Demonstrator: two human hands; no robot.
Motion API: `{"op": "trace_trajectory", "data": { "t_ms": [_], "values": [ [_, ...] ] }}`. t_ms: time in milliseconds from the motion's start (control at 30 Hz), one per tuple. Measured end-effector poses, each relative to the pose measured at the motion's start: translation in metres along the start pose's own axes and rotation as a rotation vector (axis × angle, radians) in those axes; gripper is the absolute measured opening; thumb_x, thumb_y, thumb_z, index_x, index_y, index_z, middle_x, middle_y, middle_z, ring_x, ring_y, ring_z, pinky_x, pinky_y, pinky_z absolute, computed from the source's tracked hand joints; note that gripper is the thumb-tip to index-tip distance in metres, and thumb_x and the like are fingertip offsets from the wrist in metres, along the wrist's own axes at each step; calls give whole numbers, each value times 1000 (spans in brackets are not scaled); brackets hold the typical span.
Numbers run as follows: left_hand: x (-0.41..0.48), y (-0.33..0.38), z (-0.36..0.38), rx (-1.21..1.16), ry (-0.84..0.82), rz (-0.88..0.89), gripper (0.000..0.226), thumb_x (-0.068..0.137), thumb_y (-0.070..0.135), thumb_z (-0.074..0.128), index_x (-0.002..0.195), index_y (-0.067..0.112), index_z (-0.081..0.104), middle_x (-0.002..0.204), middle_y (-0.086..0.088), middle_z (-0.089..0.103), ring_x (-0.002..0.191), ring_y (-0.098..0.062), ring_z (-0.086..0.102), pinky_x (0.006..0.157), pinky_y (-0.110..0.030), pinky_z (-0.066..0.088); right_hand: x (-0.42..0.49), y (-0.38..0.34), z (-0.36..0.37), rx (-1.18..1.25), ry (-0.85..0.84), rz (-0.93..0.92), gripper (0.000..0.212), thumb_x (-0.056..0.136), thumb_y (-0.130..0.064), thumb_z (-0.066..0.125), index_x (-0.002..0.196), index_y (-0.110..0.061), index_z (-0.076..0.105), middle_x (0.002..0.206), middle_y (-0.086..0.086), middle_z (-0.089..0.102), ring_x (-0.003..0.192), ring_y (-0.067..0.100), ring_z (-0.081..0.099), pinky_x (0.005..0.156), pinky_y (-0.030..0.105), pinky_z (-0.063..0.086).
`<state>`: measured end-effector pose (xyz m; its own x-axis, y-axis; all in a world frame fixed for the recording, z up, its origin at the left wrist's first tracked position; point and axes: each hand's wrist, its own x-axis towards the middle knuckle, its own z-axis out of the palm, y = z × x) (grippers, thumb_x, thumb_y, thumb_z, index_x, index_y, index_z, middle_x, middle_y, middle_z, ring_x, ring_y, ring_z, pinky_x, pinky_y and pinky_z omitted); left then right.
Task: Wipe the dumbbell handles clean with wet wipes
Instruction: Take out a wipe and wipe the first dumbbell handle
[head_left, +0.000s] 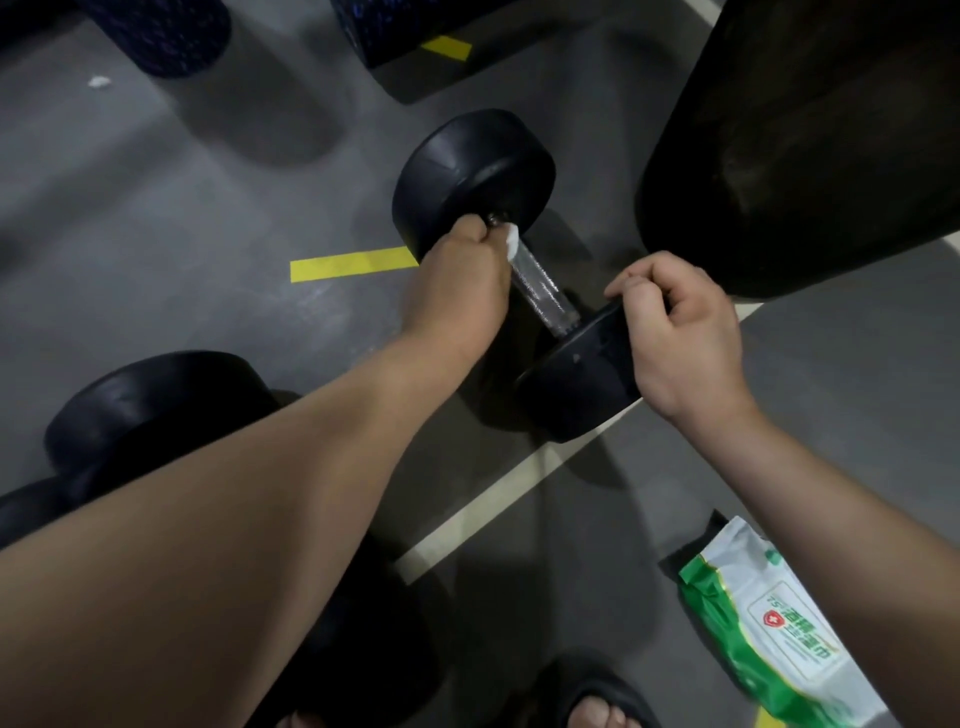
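Wipes pack, red-cross shield label

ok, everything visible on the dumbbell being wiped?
The dumbbell lies on the floor, angled from far left to near right. Two round black heads, rubber-looking, joined by a knurled silvery handle. The left hand presses a wet wipe round the handle's far end; the right hand grips the rim of the near head.

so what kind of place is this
Most likely a gym's free-weights area: a black dumbbell being wiped, a second dumbbell beside it, and yellow tape marks on the grey floor.
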<state>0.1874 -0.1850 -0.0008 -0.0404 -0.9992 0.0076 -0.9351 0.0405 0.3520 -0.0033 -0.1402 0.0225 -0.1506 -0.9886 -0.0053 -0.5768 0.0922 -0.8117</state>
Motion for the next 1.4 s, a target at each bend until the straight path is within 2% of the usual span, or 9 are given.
{"op": "trace_trajectory", "data": {
  "t_ms": [67,200,400,600,700,800,967,1133,1400],
  "values": [
    [-12,0,0,-36,-26,134,26,102,45,51,82,29,56,83,3,62,83,-20,61,71,-30,42,0,1,0,-1,-3,-6,25,87,-34,44,79,-24,66,86,-22,65,98,6,57,82,23,41],
    [-26,8,-8,-101,-301,429,25,102,15,48,116,10,67,111,-13,65,97,-28,59,77,-32,40,0,1,-2,10,1,-8,27,88,-35,43,80,-23,67,86,-19,66,98,9,58,82,29,43],
    [-1,4,-7,-319,-157,214,29,100,27,60,109,3,75,103,-8,69,97,-16,65,89,-21,47,3,3,-2,49,-12,22,25,91,-27,46,81,-23,68,82,-21,66,92,7,59,79,28,43],
    [-13,17,-8,-255,-345,474,17,93,-1,56,96,-7,71,99,-21,67,90,-26,63,79,-17,41,4,7,-4,73,-10,18,25,92,-25,46,80,-23,69,79,-22,64,90,7,59,77,28,43],
    [7,12,-8,-86,-171,321,21,98,8,51,104,1,70,106,-20,64,95,-32,61,85,-38,51,5,7,-3,81,-6,20,25,91,-25,46,80,-24,69,79,-22,64,90,7,59,77,29,42],
    [15,9,-9,63,-100,149,23,101,12,44,109,11,65,114,-17,59,98,-36,58,78,-39,45,4,6,-3,83,-4,18,25,92,-24,46,80,-23,69,77,-24,63,89,5,58,76,26,40],
    [-5,17,-5,24,-288,497,17,89,1,57,102,5,67,100,-15,57,87,-34,60,79,-45,52,4,8,-5,85,-11,10,25,91,-25,46,80,-24,68,78,-23,64,88,8,58,75,26,40],
    [6,9,-8,100,-85,101,26,101,14,49,124,11,60,124,-17,50,111,-36,52,92,-42,46,4,6,-4,91,-14,2,25,91,-23,46,80,-23,69,77,-24,64,88,6,58,75,24,41],
    [5,17,0,225,-11,53,37,105,11,37,141,9,45,128,-20,51,111,-40,54,86,-44,44,13,8,-11,190,-22,72,30,92,-12,48,77,-24,71,78,-15,68,79,-4,59,70,12,43]
  ]
}}
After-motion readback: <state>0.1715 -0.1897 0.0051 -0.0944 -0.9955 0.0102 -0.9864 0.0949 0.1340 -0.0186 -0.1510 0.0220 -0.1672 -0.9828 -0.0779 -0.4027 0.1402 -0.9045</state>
